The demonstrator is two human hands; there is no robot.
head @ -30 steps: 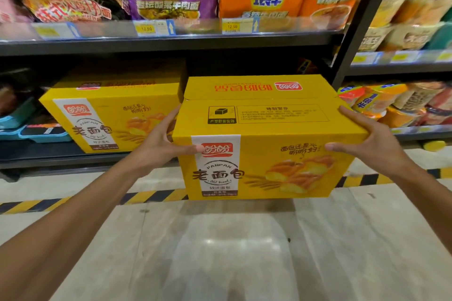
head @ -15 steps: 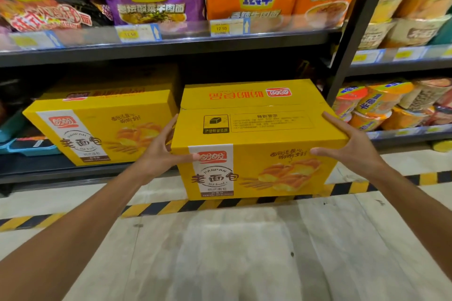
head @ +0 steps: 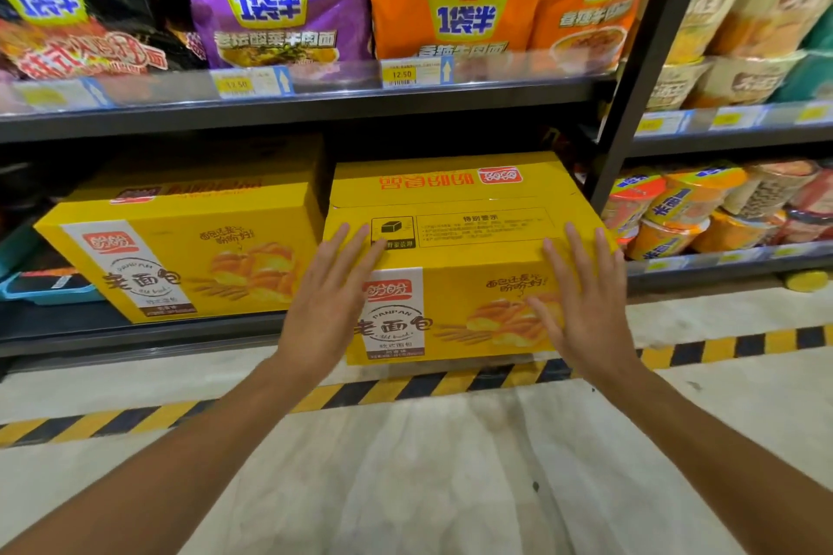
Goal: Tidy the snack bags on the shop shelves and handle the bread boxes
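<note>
A yellow bread box (head: pixel 455 239) sits partly in the bottom shelf (head: pixel 135 333), its front end sticking out past the shelf edge. My left hand (head: pixel 329 297) lies flat against its front face with fingers straight. My right hand (head: pixel 581 302) presses the same face further right, fingers spread. A second yellow bread box (head: pixel 180 257) stands to its left on the same shelf, turned slightly. Snack bags fill the shelf above: a purple bag (head: pixel 275 9), an orange bag (head: pixel 455 0) and a black bag (head: pixel 81 18).
A dark shelf upright (head: pixel 649 59) separates this bay from the right bay, which holds cup noodles (head: pixel 676 212). Blue trays (head: pixel 45 284) sit at the far left of the bottom shelf. A yellow-black hazard stripe (head: pixel 405 388) runs along the floor.
Both hands left the sides of the right box and now lie flat on its front face. The box has gone further back into the shelf.
</note>
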